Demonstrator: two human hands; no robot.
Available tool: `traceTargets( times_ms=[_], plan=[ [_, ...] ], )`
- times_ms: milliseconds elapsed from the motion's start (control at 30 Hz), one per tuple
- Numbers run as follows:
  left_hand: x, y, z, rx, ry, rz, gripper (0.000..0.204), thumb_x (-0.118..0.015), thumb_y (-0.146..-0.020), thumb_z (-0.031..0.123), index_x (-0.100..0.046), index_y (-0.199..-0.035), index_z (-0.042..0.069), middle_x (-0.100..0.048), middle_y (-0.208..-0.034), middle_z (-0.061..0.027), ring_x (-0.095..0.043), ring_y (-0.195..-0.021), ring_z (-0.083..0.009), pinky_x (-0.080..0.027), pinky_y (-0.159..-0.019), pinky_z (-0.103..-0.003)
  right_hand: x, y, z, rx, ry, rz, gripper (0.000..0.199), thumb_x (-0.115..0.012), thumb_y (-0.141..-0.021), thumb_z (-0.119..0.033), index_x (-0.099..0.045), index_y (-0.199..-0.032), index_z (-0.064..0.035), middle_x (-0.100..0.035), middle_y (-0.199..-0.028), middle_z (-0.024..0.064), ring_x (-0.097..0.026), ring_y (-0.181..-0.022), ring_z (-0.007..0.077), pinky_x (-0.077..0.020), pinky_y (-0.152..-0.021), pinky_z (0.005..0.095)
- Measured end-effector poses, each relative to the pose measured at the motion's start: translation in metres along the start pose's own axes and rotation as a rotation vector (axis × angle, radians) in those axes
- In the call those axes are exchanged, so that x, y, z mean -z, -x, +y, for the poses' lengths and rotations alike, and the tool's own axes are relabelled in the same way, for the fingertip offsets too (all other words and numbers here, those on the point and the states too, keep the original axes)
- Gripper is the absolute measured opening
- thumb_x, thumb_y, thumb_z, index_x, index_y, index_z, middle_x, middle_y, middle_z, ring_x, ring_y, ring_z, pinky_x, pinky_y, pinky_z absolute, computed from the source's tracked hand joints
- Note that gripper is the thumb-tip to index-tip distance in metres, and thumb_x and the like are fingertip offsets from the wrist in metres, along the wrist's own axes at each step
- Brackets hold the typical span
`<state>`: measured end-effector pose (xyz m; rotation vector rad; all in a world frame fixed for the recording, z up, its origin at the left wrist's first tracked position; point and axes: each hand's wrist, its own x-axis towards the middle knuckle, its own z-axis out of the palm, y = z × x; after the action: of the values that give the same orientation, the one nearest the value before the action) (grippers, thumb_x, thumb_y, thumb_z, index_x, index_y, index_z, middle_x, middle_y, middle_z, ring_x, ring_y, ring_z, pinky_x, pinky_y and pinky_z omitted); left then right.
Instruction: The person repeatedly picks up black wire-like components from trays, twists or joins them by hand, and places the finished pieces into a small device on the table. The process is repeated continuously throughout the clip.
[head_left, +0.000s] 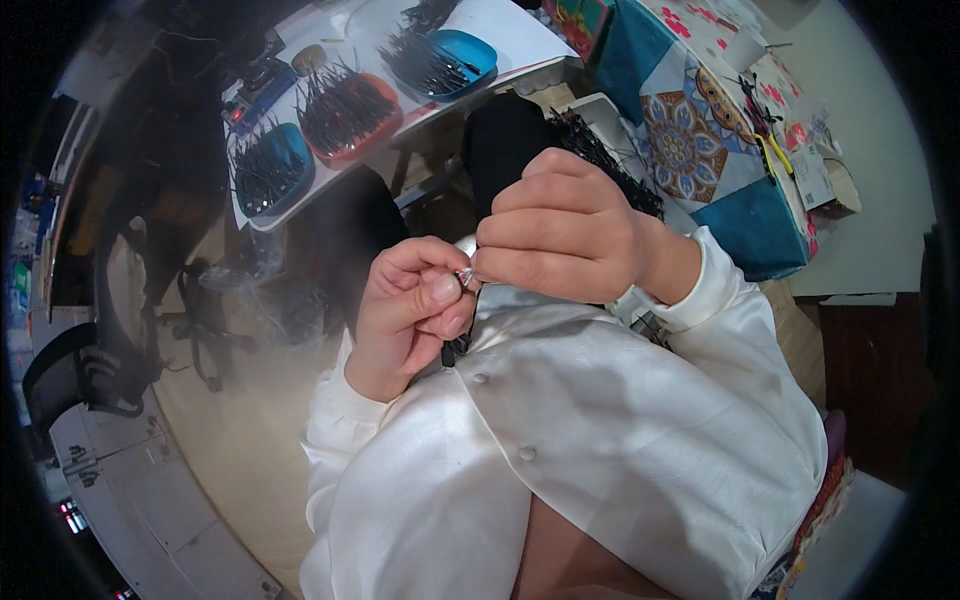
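Observation:
Both hands meet in front of my white shirt. My left hand (412, 308) is closed, pinching a thin black wire (456, 349) between thumb and fingers. A dark end of it hangs below that hand. At the pinch a small shiny silvery tip (465, 277) shows. My right hand (565, 228) is curled closed, its thumb side against the silvery tip. The fingertips of the right hand are hidden behind its knuckles, so what exactly they grip is unclear.
On the white table ahead stand a teal tray (272, 172), an orange tray (352, 118) and a blue tray (465, 62), all holding black wires. More wires (605, 155) lie beside my knee. A patterned cloth (685, 145) covers the table at right. An office chair (85, 375) stands left.

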<state>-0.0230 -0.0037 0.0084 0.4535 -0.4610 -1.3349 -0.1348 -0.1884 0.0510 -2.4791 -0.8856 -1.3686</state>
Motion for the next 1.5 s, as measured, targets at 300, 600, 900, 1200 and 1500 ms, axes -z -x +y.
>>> traceTargets(
  times_ms=[300, 600, 900, 1200, 1500],
  plan=[
    [-0.007, -0.011, 0.011, -0.723, -1.66, -0.184, 0.014, -0.066, -0.08, -0.002, -0.067, -0.094, -0.005, -0.062, -0.069, -0.009, -0.058, -0.058, -0.0127, -0.046, -0.052, -0.025, 0.001, 0.016, -0.017, -1.727, -1.698, -0.14, 0.016, -0.063, -0.091, -0.017, -0.063, -0.089, -0.0016, -0.062, -0.087, 0.0002, -0.056, -0.074, 0.009, -0.0454, -0.069, 0.0235],
    [0.008, -0.012, 0.001, -0.07, -0.196, -0.054, 0.014, -0.065, -0.086, 0.002, -0.064, -0.097, -0.007, -0.066, -0.083, -0.0149, -0.053, -0.057, -0.0124, -0.038, -0.048, -0.022, 0.013, 0.01, -0.001, -0.504, -0.502, -0.126, 0.018, -0.075, -0.077, -0.007, -0.068, -0.094, -0.0038, -0.063, -0.089, 0.0072, -0.059, -0.075, 0.0217, -0.0477, -0.065, 0.0294],
    [0.011, -0.013, -0.004, 0.108, 0.057, -0.115, 0.015, -0.064, -0.085, 0.0, -0.065, -0.098, -0.007, -0.065, -0.083, -0.0151, -0.052, -0.057, -0.0124, -0.033, -0.045, -0.021, 0.0, 0.007, 0.0, -0.21, -0.463, -0.006, 0.017, -0.076, -0.072, -0.001, -0.066, -0.086, -0.0018, -0.063, -0.088, 0.0072, -0.059, -0.074, 0.0227, -0.0479, -0.065, 0.0314],
    [-0.009, -0.013, 0.029, -0.312, -1.101, -0.085, 0.01, -0.065, -0.084, -0.002, -0.069, -0.092, -0.005, -0.067, -0.077, -0.0115, -0.061, -0.062, -0.0117, -0.046, -0.054, -0.023, -0.006, 0.012, -0.016, -0.884, -0.935, 0.012, 0.009, -0.071, -0.079, -0.004, -0.065, -0.085, -0.0006, -0.063, -0.089, 0.0104, -0.057, -0.08, 0.02, -0.0443, -0.073, 0.0303],
    [-0.005, -0.032, 0.06, -0.301, -1.056, 0.029, 0.01, -0.064, -0.084, -0.002, -0.069, -0.092, -0.005, -0.067, -0.077, -0.0115, -0.06, -0.061, -0.0118, -0.046, -0.055, -0.024, -0.007, -0.016, 0.03, -0.399, -0.276, -0.084, 0.026, -0.078, -0.067, -0.016, -0.069, -0.091, -0.0122, -0.06, -0.111, 0.0024, -0.05, -0.101, 0.0245, -0.0442, -0.085, 0.0348]
  ],
)
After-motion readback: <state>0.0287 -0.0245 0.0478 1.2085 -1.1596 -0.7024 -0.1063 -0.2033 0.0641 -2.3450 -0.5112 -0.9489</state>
